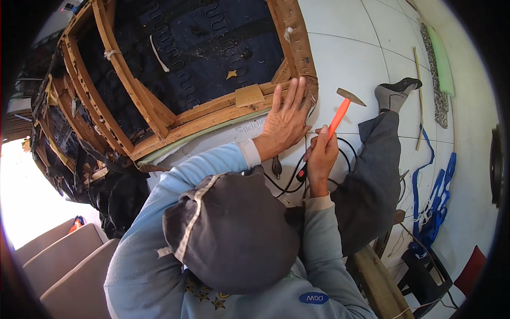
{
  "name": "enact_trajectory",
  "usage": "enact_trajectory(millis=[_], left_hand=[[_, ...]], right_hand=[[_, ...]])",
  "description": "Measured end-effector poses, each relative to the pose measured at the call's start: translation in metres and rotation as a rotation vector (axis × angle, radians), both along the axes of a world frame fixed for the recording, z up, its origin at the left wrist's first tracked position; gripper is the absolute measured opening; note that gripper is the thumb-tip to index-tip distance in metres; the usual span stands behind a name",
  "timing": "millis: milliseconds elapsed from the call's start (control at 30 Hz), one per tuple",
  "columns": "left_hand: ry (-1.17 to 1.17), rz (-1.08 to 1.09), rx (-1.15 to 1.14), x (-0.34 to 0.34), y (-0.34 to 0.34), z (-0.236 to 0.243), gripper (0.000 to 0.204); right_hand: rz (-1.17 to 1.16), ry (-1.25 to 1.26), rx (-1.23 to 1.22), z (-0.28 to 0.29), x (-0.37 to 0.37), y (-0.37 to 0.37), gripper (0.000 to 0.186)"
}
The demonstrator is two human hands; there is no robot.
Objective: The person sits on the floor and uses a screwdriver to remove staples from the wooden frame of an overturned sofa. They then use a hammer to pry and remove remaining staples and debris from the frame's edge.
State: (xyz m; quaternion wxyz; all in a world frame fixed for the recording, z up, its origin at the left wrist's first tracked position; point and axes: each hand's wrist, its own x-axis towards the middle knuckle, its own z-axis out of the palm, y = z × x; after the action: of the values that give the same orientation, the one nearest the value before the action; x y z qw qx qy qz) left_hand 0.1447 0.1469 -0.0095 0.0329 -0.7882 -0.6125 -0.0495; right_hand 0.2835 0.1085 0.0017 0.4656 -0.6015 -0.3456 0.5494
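Note:
My left hand [284,119] presses flat, fingers apart, on the near right corner of an upturned wooden seat frame [212,118]. Brown covering [303,50] is fastened over the frame's right rail, and grey-white printed fabric [234,134] hangs along the near rail. Just right of that corner, my right hand [321,162] is closed round the orange handle of a hammer [338,118]. The hammer's metal head points up and is apart from the frame. Inside the frame, wavy springs [169,42] cross a dark backing.
A black cable [289,189] and a dark-handled tool [277,167] lie by my hands. My outstretched leg [380,165] rests on the white tiles. Blue straps [438,204] and a thin stick [418,98] are at right. Torn black cloth [119,196] hangs at left, near beige cushions [69,250].

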Motion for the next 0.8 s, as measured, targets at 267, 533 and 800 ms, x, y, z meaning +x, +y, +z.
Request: enact_trajectory(millis=[267, 533, 800], left_hand=[[0.032, -0.042, 0.031, -0.023, -0.017, 0.002, 0.108], [-0.036, -0.049, 0.007, -0.031, -0.05, -0.017, 0.102], [-0.18, -0.064, 0.086, -0.021, -0.049, -0.016, 0.099]], right_hand=[[0.048, -0.18, 0.139, -0.006, 0.0, -0.01, 0.037], [0.036, -0.425, 0.557, -0.011, -0.012, -0.034, 0.028], [0.223, -0.378, 0.838, 0.0, -0.004, -0.041, 0.029]])
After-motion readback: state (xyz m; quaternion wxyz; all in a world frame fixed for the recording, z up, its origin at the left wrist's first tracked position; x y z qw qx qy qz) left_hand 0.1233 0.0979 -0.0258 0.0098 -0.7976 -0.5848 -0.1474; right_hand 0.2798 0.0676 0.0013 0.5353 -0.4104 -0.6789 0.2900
